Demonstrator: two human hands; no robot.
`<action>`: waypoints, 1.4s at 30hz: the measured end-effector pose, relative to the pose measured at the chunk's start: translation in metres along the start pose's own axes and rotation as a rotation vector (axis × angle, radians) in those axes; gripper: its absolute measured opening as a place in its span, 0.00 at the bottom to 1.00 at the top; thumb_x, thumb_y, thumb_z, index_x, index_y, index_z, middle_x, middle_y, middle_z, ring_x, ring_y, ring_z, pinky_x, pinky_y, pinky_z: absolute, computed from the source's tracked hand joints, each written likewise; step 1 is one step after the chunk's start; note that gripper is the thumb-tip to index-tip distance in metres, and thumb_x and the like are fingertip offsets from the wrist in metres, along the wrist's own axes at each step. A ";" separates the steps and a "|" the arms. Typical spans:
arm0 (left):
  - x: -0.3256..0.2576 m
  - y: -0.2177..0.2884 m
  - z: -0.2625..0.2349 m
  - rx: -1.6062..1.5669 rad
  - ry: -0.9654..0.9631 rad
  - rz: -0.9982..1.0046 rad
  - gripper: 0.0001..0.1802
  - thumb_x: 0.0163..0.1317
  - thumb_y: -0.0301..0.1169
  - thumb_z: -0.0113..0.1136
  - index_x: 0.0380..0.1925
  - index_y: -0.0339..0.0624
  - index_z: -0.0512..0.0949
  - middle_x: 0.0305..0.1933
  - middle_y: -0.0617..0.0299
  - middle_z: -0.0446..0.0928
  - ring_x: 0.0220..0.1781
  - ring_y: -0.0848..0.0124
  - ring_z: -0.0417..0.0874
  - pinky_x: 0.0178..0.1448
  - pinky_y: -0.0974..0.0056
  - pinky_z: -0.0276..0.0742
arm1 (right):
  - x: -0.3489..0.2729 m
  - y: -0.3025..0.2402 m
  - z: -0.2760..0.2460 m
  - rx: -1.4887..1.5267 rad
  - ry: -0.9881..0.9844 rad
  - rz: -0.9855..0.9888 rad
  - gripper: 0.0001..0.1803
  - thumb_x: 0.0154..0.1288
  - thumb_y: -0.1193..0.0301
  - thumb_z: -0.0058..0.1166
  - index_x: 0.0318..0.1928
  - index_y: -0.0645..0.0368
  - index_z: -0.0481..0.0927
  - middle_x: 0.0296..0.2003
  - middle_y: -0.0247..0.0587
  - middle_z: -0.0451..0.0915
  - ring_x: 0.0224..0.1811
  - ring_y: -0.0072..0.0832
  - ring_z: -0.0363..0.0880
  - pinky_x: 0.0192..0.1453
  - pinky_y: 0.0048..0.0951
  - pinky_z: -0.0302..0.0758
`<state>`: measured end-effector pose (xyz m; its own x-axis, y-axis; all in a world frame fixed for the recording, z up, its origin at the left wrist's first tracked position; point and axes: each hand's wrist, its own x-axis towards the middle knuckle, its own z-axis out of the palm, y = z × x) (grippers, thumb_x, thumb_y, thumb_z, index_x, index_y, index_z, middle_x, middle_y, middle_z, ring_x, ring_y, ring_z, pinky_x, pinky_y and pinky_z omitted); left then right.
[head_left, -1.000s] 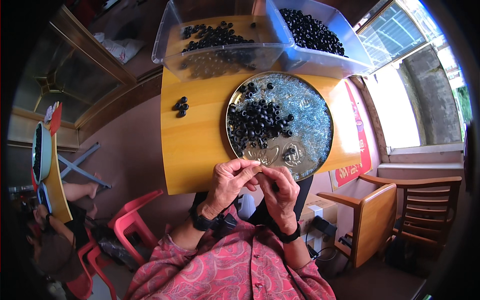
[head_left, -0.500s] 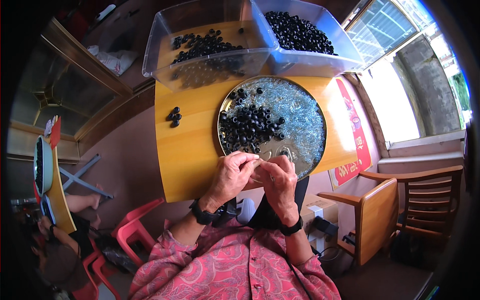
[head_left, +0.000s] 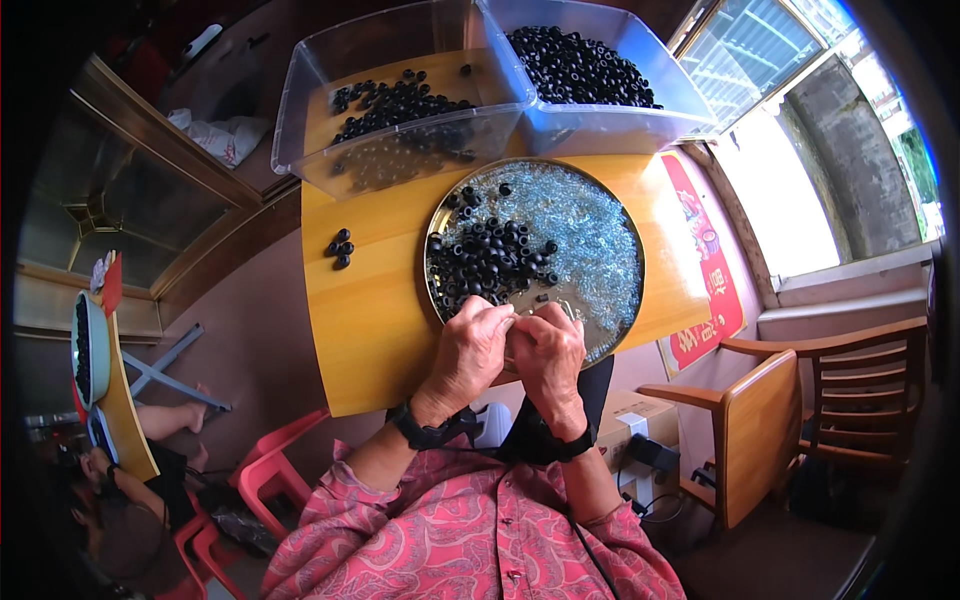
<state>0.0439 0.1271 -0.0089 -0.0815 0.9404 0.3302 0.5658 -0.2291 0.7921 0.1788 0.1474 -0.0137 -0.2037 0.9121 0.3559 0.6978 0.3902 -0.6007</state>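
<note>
My left hand (head_left: 468, 352) and my right hand (head_left: 550, 358) meet over the near edge of a round gold-rimmed tray (head_left: 641, 262). Both are closed in a pinch, fingertips nearly touching. Whatever sits between the fingers is too small and too covered to make out. On the tray's left side lies a heap of small hollow black pieces (head_left: 490, 255), like caps or rings. Many tiny clear bluish pieces (head_left: 585, 235) spread over its far and right side. One black piece (head_left: 541, 298) lies just beyond my right fingers.
Two clear plastic bins with black pieces stand at the table's far side, a sparse left bin (head_left: 400, 160) and a fuller right bin (head_left: 620, 118). A few loose pieces (head_left: 342, 246) lie at left. A wooden chair (head_left: 765, 430) stands right; another person's arm (head_left: 130, 480) shows left.
My hands have drawn closer together at the tray's near edge, both still pinching. The head view has shifted slightly. The heaps look much the same.
</note>
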 end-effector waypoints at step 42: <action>-0.027 -0.005 0.016 -0.005 -0.090 0.229 0.17 0.59 0.27 0.59 0.48 0.31 0.75 0.51 0.44 0.77 0.55 0.49 0.77 0.54 0.51 0.76 | 0.004 -0.028 -0.014 0.506 -0.184 -0.167 0.22 0.77 0.61 0.37 0.53 0.63 0.80 0.54 0.50 0.77 0.60 0.45 0.72 0.68 0.42 0.62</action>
<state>0.0568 0.1070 -0.0296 0.1220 0.8824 0.4543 0.5567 -0.4398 0.7048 0.1688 0.1381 0.0144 -0.4307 0.8223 0.3720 0.2388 0.5013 -0.8316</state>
